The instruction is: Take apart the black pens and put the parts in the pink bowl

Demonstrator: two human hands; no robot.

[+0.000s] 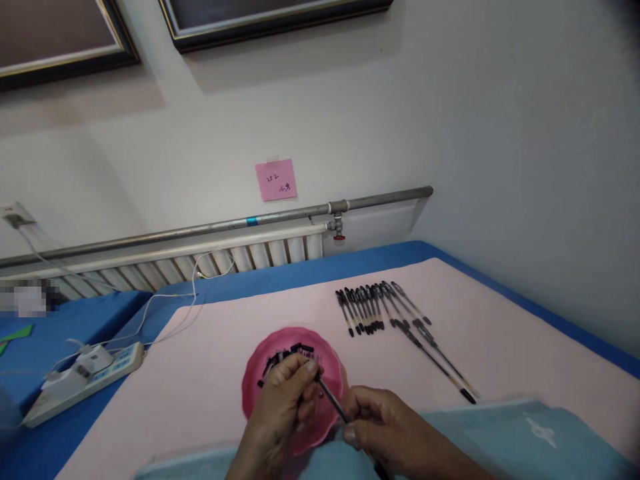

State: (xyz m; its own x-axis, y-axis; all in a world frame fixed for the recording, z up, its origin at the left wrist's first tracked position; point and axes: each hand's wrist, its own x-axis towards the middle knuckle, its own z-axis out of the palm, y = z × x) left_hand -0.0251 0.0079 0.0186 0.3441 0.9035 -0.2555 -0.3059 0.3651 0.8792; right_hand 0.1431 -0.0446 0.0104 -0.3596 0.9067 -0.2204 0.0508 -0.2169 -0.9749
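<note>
The fingers of the left hand pinch the far end of a pen and those of the right hand are clamped on its barrel, slanting over a pink scalloped bowl containing small black parts; farther right, a row of pens lies on the worktop

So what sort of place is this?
Likely an ordinary room used as a makeshift workspace: there's a wall radiator, framed pictures hang above, and pens lie on a pink sheet.
</note>
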